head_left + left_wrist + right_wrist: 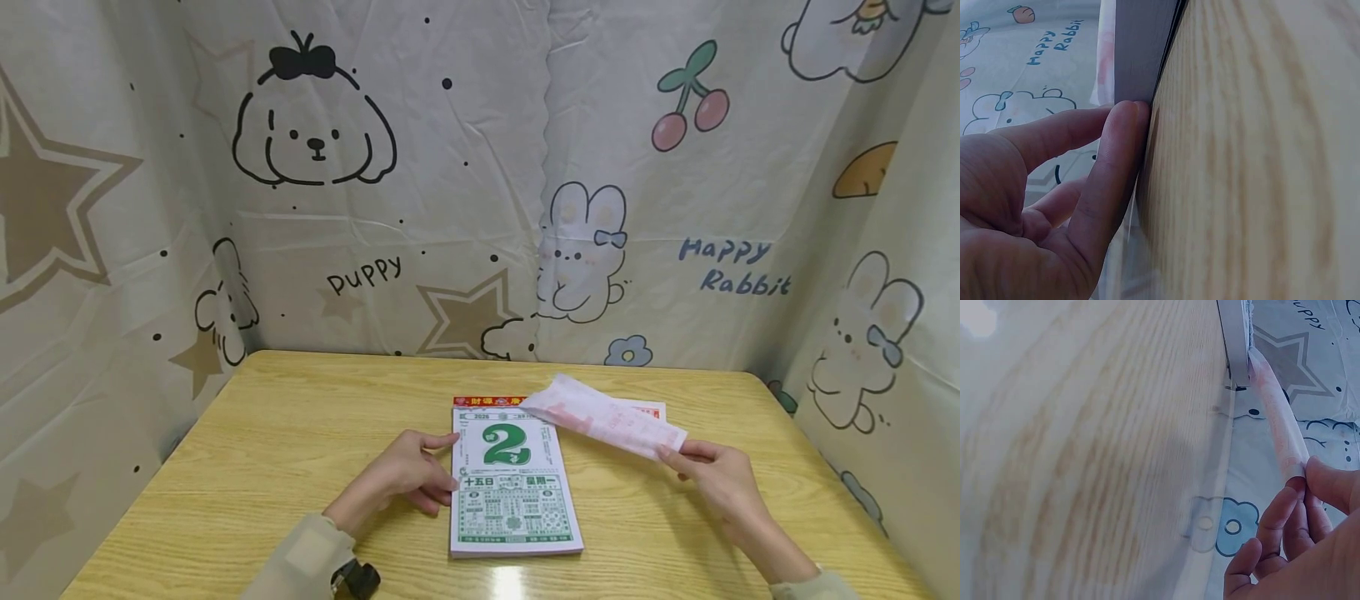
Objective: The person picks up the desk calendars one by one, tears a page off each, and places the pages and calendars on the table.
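Observation:
A tear-off calendar pad [513, 492] with a big green 2 on its top sheet lies flat on the wooden table [285, 433]. My left hand [450, 465] rests on the table against the pad's left edge. In the left wrist view its fingers [1119, 150] press on the pad's side [1141, 50]. My right hand [672, 454] pinches the corner of a thin pink-printed page [600, 417], lifted off the pad and stretched to the right. The right wrist view shows the page [1279, 425] curled between thumb and fingers [1300, 481], running back to the pad [1235, 344].
A loose sheet with a red edge [651, 408] lies on the table behind the lifted page. Cartoon-printed cloth [450, 167] walls the table at the back and both sides. The table's near edge is by my forearms.

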`<state>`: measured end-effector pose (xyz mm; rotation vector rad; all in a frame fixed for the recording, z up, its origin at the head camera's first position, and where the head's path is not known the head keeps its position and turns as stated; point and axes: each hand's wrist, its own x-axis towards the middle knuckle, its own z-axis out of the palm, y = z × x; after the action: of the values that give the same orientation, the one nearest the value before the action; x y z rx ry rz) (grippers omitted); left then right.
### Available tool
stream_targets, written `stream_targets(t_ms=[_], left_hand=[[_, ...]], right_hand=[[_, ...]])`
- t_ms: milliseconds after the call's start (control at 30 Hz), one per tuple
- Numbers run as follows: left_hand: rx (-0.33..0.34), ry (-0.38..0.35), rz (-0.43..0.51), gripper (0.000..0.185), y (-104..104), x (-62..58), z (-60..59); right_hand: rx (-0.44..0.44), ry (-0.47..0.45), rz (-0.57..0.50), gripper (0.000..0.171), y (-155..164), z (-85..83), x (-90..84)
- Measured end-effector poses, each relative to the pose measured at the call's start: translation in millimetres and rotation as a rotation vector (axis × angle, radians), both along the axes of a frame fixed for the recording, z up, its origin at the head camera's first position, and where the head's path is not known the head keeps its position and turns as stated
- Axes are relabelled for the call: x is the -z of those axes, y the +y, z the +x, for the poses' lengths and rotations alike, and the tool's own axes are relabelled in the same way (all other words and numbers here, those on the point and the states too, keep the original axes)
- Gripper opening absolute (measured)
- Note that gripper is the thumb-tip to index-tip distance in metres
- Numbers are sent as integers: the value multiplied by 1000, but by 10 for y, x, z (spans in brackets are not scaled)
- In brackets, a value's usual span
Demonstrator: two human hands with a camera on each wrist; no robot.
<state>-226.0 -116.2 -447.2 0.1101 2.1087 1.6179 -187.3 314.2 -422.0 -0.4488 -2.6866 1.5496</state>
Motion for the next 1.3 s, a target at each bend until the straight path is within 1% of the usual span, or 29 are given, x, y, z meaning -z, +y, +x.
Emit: stream_targets(t_ms=[200,700,1000,1300], left_hand=[[-2,-1,-1,79,-1,2,-1],[-6,-9,3,78,2,14,-9],[-4,-5,-2,78,7,9,-7],[-5,-2,-9,78,8,6,-4]], right_hand=[[3,-16,7,68,40,-9,-6],[9,-22,20,71,91,-1,-10],[13,-12,10,67,111,4,3],[22,-17,12,67,115,7,14]])
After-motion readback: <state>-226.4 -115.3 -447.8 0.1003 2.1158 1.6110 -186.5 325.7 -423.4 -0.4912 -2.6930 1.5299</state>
